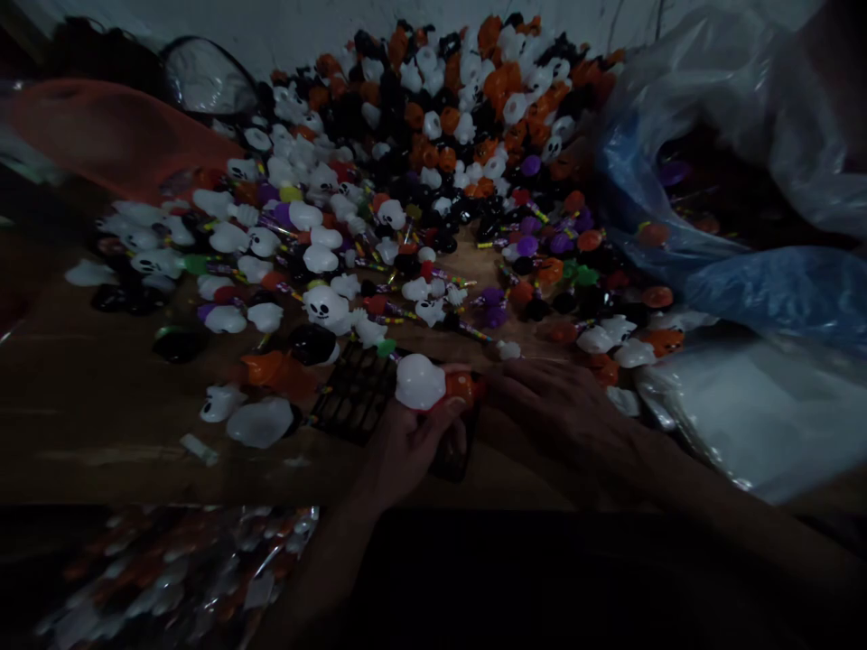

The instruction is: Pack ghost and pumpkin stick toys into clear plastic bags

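My left hand (406, 442) is closed around a white rounded plastic figure (420, 382) and an orange plastic piece with pale dots (461, 388), side by side in its fingers. Close to the orange piece's right end, my right hand (555, 402) has its fingers bent together and pointing down-left. What they pinch, if anything, is lost in the dark. Under my left hand lies a black slotted tray (352, 393). Left of the tray are an orange figure (271, 370), a white skull figure (221, 403) and a translucent white piece (261, 422).
A large heap of white, orange and black figures (433, 126) rises against the wall. Several candy-filled tubes with figure tops (467, 327) lie before it. Clear plastic bags (751, 406) and a blue-tinted bag (778, 289) stand right. An orange mesh bag (122, 131) lies left; bagged figures (169, 569) sit below the table edge.
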### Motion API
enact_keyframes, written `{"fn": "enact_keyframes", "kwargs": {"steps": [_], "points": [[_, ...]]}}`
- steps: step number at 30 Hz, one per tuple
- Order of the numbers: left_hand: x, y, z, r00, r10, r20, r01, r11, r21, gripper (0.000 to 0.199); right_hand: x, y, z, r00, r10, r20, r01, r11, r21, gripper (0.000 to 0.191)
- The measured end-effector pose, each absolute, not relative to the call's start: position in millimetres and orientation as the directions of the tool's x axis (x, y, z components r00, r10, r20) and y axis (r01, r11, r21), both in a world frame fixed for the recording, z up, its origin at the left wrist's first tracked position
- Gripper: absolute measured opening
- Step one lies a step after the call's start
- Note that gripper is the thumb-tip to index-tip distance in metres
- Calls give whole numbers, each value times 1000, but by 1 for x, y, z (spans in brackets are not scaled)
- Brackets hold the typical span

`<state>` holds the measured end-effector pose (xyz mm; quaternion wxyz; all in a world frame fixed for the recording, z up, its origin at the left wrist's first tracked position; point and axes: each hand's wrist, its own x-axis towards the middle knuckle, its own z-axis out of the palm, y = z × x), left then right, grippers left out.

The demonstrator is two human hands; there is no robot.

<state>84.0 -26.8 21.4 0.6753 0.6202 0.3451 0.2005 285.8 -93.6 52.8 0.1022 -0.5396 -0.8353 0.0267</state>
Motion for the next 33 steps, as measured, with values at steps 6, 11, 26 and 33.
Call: {"fn": "enact_keyframes", "kwargs": {"steps": [6, 11, 26, 33], "points": [[83, -28, 17, 689, 694, -211, 157, 142, 977, 40, 277, -93, 36, -353, 921, 164, 863, 388, -322, 9], [81, -29, 17, 707, 676, -209, 89, 207, 974, 37, 276, -90, 33, -310, 940, 144, 782, 338, -523, 8], [82, -19, 23, 797, 601, -64, 241, -218, 946, 29, 295, -86, 57, -332, 850, -409, 321, -306, -896, 44], [86, -17, 25, 723, 647, -241, 206, 131, 970, 41, 302, -87, 60, -270, 946, -180, 557, 1, -831, 36]]}}
